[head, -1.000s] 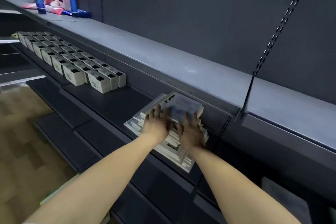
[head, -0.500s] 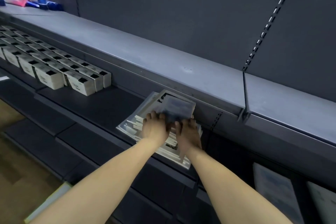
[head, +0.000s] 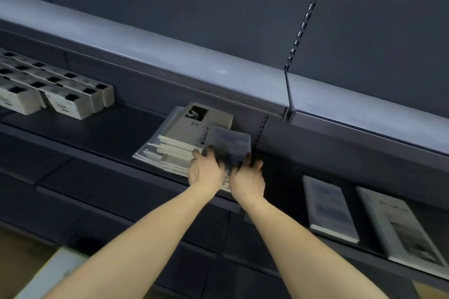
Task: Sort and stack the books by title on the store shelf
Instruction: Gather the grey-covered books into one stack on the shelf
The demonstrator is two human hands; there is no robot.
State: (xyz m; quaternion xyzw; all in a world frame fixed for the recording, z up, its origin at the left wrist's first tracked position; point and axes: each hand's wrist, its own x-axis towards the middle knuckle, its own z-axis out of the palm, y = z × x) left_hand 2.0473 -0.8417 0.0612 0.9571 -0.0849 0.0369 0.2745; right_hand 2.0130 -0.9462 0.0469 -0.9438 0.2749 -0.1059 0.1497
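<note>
Blue-grey, glossy-covered thin book [head: 229, 144]: held above the right end of the stack of pale cream paperbacks [head: 179, 143] on the dark middle shelf [head: 102, 128], raised at its far edge, blurred. Left hand [head: 206, 172] grips the near-left corner, right hand [head: 246, 178] the near-right corner; both grips narrow, fingers curled onto the near edge, thumb positions not resolvable. Book lies directly ahead of both hands, long axis running away from the person toward the shelf back, roughly parallel to the top cream cover. Matching blue-grey flat book [head: 328, 209] lies on the lower shelf to the right, beside a white-covered book [head: 398, 228]; the right hand is nearer to it. Judgement: the coming move goes rightward and down, right hand leading, long axis kept unturned.
</note>
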